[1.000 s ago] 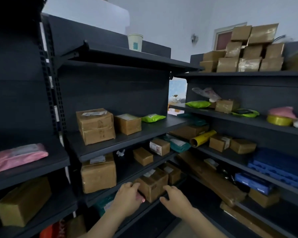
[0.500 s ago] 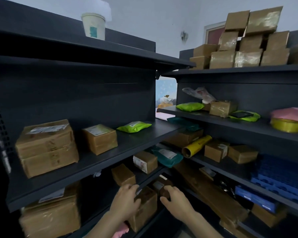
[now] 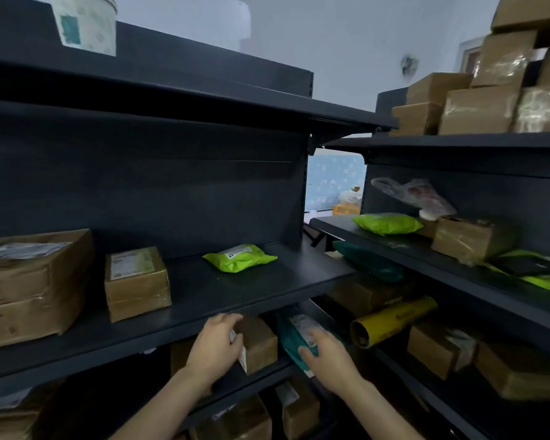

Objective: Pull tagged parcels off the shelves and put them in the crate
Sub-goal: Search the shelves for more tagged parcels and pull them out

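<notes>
Flanking dark shelves (image 3: 223, 290), pale wall (image 3: 346, 42)

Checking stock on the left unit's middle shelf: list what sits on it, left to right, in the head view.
Stacked cardboard boxes → small labelled box → lime green pouch.

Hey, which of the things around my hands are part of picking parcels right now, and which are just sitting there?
In the job: left hand on the small labelled box; right hand on the teal mailer.

Lying about: white cup, yellow tube, clear plastic bag.
</notes>
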`<state>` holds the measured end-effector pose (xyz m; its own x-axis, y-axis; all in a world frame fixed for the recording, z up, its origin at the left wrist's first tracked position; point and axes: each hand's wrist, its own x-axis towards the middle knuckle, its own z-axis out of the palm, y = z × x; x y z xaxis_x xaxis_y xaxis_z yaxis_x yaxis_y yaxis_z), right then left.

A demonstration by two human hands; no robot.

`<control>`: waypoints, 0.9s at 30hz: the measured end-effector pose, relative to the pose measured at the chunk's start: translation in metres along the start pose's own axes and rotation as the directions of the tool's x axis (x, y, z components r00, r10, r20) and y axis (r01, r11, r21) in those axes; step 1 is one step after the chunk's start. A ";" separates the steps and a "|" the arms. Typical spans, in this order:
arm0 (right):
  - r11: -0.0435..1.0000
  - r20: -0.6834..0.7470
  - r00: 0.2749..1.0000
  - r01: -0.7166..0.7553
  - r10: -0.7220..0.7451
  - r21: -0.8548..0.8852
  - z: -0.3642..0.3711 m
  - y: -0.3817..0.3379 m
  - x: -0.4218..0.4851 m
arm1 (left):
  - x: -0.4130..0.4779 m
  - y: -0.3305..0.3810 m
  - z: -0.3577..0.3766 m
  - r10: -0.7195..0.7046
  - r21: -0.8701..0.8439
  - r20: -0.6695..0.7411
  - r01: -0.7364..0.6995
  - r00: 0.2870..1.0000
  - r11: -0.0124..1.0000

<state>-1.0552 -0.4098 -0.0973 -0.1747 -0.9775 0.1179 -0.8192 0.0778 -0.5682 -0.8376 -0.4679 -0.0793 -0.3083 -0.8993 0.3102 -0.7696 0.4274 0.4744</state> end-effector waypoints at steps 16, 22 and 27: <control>0.976 -0.025 0.979 0.205 -0.204 0.078 -0.008 -0.017 0.214 | 0.162 -0.036 -0.002 -0.205 -0.174 -0.257 0.163 0.944 0.971; 0.979 -0.018 0.991 0.131 -0.129 0.156 0.003 -0.049 0.301 | 0.190 -0.065 -0.004 -0.247 -0.152 -0.260 0.213 0.934 0.965; 0.980 0.192 0.981 -0.022 -0.017 0.199 0.020 -0.076 0.346 | 0.190 -0.083 -0.001 -0.293 -0.109 -0.257 0.274 0.921 0.956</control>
<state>-1.0425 -0.7581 -0.0290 -0.0525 -0.9981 -0.0308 -0.6901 0.0586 -0.7213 -0.8316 -0.6746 -0.0589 0.0857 -0.9295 0.3586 -0.7588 0.1723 0.6282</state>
